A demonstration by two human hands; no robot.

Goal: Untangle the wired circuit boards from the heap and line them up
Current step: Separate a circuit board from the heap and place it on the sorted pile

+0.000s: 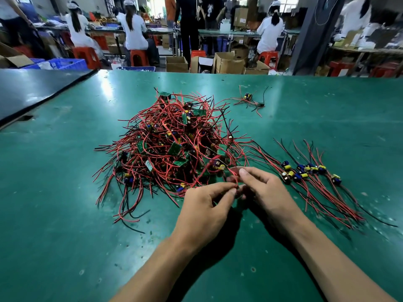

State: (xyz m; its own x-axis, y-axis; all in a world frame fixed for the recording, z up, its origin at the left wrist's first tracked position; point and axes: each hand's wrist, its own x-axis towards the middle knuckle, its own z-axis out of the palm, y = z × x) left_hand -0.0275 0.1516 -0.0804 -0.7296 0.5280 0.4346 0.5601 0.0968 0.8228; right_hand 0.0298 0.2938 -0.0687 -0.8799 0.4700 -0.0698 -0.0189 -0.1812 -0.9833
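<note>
Both our left hand [202,205] and right hand [269,192] are together pinching a thin red wire [231,173] at the tangled heap of green circuit boards [170,140], where hard tugging could be dragging snagged neighbours along.

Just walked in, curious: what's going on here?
A person is sorting a heap of wired circuit boards on a green table. The left hand and right hand pinch red wires at the heap's near edge, teasing one board loose. A row of freed boards lies to the right; a small clump sits beyond the heap.
</note>
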